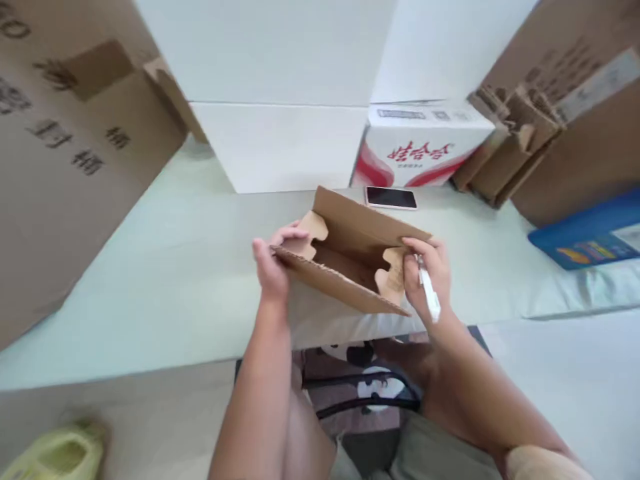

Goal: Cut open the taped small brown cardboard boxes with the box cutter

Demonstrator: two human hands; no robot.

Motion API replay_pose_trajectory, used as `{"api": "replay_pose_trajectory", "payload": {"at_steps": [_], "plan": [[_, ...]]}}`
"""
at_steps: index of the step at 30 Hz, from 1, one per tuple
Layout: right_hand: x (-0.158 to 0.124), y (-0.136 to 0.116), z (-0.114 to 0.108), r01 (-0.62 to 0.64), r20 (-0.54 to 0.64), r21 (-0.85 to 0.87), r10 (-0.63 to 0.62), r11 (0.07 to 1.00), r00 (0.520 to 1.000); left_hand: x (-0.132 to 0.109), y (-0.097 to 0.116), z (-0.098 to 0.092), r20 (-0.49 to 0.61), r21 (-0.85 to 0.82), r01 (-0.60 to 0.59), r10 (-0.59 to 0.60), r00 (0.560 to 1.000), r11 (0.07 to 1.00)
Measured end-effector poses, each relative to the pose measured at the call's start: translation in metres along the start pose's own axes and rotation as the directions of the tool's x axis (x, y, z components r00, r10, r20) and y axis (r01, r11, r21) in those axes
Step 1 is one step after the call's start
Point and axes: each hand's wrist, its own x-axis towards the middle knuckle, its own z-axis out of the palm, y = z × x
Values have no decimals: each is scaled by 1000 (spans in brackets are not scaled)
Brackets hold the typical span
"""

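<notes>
A small brown cardboard box (345, 283) is tilted between my hands at the front edge of the surface, its top open and the notched end flaps folded inward. At its left end, my left hand (278, 261) grips the wall, with the thumb outside and fingers over the flap. My right hand (428, 277) holds the opposite end. Tucked in that same hand is a white pen-like tool (429, 293), pointing down toward my wrist; its exact kind is unclear. The inside of the box is partly shadowed.
A phone (391, 197) lies behind the box, near a white and red carton (420, 150). Large white boxes (290, 147) stand at the back. Big cardboard cartons flank both sides; folded cardboard (515, 147) and a blue package (590, 233) are on the right. A yellow-green shoe (60, 453) is on the floor.
</notes>
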Motion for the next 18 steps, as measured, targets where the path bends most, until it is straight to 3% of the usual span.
{"api": "replay_pose_trajectory", "payload": {"at_steps": [3, 7, 11, 15, 18], "plan": [[-3, 8, -2, 40, -56, 5, -39, 999, 998, 1, -7, 9, -4, 41, -84, 85, 996, 996], [-10, 10, -12, 185, -105, 97, -175, 978, 979, 6, -18, 20, 8, 80, -149, 148, 989, 986], [-24, 10, -27, 236, -60, 108, -231, 966, 971, 14, -29, 28, 33, 127, -216, 214, 976, 968], [-31, 15, -39, 294, -13, 103, -294, 950, 956, 21, -27, 31, 216, 275, -335, 282, 935, 901], [-30, 17, -44, 288, 12, 151, -293, 946, 956, 22, -16, 32, 398, 387, -391, 231, 888, 835]]}}
